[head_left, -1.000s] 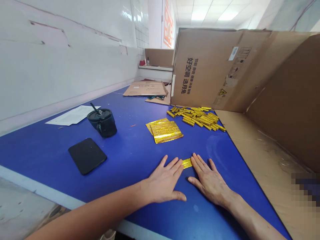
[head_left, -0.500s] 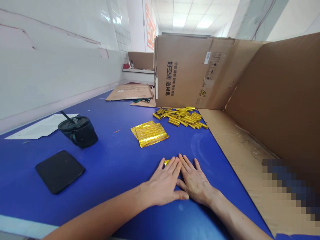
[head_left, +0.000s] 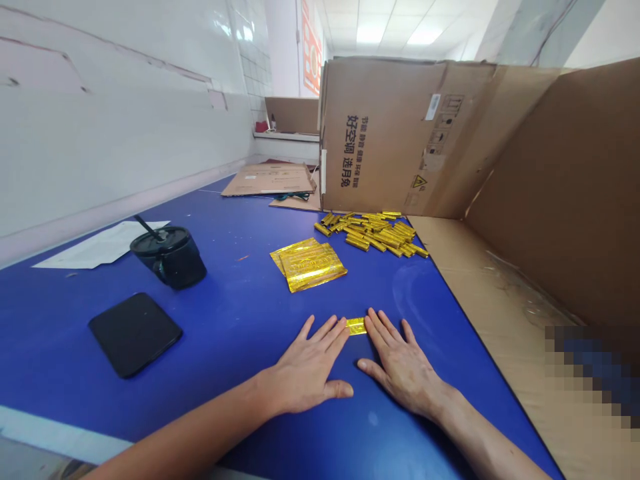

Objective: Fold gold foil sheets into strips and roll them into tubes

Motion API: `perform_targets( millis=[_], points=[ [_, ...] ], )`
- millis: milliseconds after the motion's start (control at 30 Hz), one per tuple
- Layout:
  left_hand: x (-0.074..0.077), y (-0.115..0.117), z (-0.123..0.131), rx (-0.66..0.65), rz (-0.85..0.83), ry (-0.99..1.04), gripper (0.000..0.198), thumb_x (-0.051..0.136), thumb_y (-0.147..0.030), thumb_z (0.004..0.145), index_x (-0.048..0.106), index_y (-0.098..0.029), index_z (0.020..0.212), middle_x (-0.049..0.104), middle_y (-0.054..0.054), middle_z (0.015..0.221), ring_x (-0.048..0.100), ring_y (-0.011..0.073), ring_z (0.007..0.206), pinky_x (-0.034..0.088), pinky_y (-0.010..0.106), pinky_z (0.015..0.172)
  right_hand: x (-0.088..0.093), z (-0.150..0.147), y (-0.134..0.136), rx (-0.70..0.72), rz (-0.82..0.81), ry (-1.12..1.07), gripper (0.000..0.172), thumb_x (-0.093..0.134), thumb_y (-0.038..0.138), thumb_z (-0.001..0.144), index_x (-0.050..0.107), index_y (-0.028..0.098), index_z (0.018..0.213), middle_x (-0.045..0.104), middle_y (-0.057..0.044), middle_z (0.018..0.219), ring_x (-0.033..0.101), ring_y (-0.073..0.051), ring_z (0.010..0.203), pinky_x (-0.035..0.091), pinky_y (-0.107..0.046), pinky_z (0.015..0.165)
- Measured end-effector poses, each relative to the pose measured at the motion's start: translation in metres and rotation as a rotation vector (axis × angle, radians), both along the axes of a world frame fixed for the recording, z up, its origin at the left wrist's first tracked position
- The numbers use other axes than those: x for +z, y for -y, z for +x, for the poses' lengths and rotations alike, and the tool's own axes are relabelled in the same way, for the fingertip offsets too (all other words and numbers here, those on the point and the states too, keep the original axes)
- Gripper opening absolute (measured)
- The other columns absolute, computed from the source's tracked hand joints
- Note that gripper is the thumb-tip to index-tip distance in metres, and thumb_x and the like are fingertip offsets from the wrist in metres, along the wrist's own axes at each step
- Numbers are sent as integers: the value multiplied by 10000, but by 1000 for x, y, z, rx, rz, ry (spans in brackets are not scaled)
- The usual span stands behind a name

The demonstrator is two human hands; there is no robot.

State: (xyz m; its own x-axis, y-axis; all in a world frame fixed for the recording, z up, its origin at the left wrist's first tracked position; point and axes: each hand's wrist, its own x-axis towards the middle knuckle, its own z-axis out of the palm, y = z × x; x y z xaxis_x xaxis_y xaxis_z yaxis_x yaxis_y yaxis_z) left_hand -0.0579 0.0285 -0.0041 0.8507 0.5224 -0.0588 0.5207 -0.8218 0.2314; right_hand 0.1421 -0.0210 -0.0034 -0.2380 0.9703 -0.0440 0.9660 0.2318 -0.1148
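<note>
A small strip of gold foil (head_left: 356,326) lies flat on the blue table, its middle showing between my two hands. My left hand (head_left: 311,365) is spread flat, fingertips on the strip's left end. Over its right end rest the fingertips of my right hand (head_left: 400,360), also stretched out flat. Both thumbs point inward and are apart from each other. Beyond the hands is a short stack of flat gold foil sheets (head_left: 315,267). Farther back, several small rolled gold foil tubes (head_left: 380,233) lie in a loose pile.
A dark mug (head_left: 170,257) with a stick in it stands at left, behind a black square pad (head_left: 136,335). White paper (head_left: 95,245) lies by the wall. Large cardboard (head_left: 395,147) walls rise behind and at right. Flattened cardboard (head_left: 270,180) lies at the back.
My hands have moved apart from close together, the left one going leftward. More of the gold foil strip shows between them. The view has shifted slightly.
</note>
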Motion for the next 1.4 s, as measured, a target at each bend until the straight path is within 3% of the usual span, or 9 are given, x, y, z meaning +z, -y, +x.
perform_targets(
  millis=[133, 300, 433, 500, 567, 800, 1067, 1233, 1400],
  points=[
    [0, 1, 1, 8, -8, 20, 811, 219, -682, 733, 98, -154, 1336, 99, 94, 1397, 39, 249, 1278, 19, 502, 997, 0, 8, -1, -18, -15, 28, 701, 194, 593, 798, 196, 136, 1330, 149, -93, 1390, 107, -255, 1267, 117, -534, 985],
    [-1, 3, 3, 13, -20, 70, 858, 206, -713, 706, 82, -145, 1338, 100, 115, 1393, 40, 254, 1277, 7, 507, 993, 13, 4, -6, -122, 3, 104, 744, 214, 594, 791, 254, 59, 1307, 192, -154, 1369, 106, -276, 1263, 110, -542, 981],
    [-5, 4, 5, 15, -25, 88, 864, 241, -712, 700, 22, -175, 1341, 83, 103, 1398, 28, 268, 1275, 4, 530, 982, 23, -24, -6, 60, -9, 47, 722, 216, 579, 800, 199, 86, 1327, 148, -136, 1381, 98, -244, 1266, 100, -499, 1002],
    [-7, 3, 5, 13, -30, 98, 861, 261, -702, 704, -20, -192, 1338, 70, 96, 1401, 33, 270, 1275, 9, 535, 979, 20, -34, -4, 160, -34, 7, 698, 234, 557, 809, 197, 93, 1329, 153, -135, 1382, 87, -237, 1268, 109, -483, 1008],
    [-7, 3, 5, 13, -28, 108, 862, 260, -699, 706, -26, -187, 1338, 70, 99, 1400, 33, 265, 1276, 8, 532, 981, 14, -34, -4, 171, -36, -8, 688, 247, 532, 819, 172, 77, 1331, 147, -144, 1382, 84, -232, 1269, 119, -481, 1007],
    [-3, 5, 4, 20, -17, 87, 854, 202, -710, 709, 85, -141, 1335, 87, 121, 1395, 26, 258, 1277, 9, 520, 986, -1, 2, -3, 86, 15, 50, 701, 209, 581, 804, 195, 114, 1326, 137, -121, 1385, 133, -246, 1263, 121, -529, 987],
    [6, 1, 2, 20, -21, 5, 796, 256, -666, 738, 107, -159, 1333, 125, 107, 1392, 42, 256, 1276, 44, 511, 989, -2, -4, -1, 41, 31, 58, 706, 205, 581, 804, 220, 98, 1319, 160, -122, 1377, 148, -260, 1259, 121, -541, 980],
    [10, 6, 23, 50, -30, 15, 860, 205, -697, 720, 58, -114, 1336, 70, 137, 1392, 11, 258, 1276, 27, 510, 991, -4, -8, -1, 26, 58, 44, 698, 241, 550, 809, 231, 68, 1314, 186, -156, 1368, 157, -271, 1256, 104, -547, 977],
    [9, 13, 56, 21, -59, 63, 909, 210, -705, 711, -15, -82, 1334, -16, 148, 1390, -42, 248, 1272, 48, 460, 1013, -2, -7, -2, 78, 12, 32, 585, 291, 423, 836, 186, 139, 1337, 208, -155, 1367, 147, -288, 1255, 104, -576, 955]
  ],
)
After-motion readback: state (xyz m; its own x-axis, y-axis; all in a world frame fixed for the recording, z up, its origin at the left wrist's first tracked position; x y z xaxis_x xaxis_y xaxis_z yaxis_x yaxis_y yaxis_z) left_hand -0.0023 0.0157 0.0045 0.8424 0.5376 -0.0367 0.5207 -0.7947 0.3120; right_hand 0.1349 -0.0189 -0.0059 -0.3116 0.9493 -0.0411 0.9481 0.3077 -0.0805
